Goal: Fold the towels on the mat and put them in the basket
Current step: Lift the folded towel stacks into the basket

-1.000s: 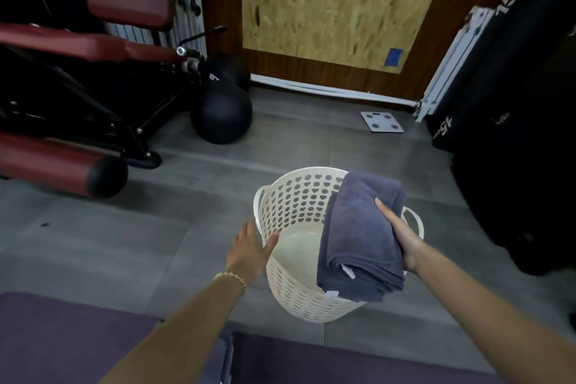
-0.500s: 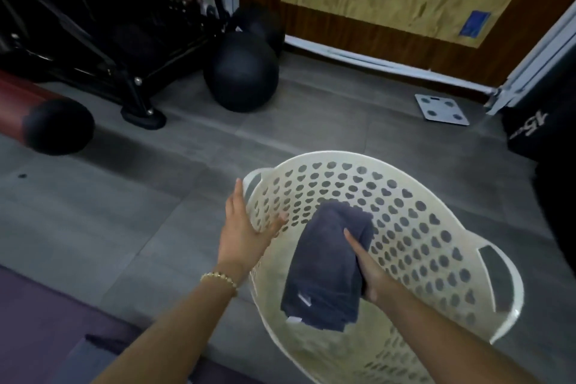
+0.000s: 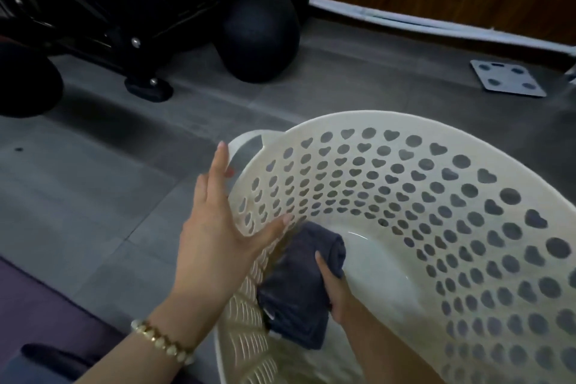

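head view: right hand (image 3: pixel 336 293) grasps the folded towel (image 3: pixel 296 277) low inside the basket (image 3: pixel 374 120), at 6 o'clock of frame. its long axis runs 6 to 1 o'clock, rolled end pointing toward 1. left hand (image 3: pixel 218 237), fingers straight, braces the rim at 9 o'clock. released carelessly, the fold could spring loose, or the basket could rock.

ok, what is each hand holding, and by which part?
Right hand grips the folded grey towel by its right edge, inside the basket. Left hand holds nothing; flat against the basket's wall.
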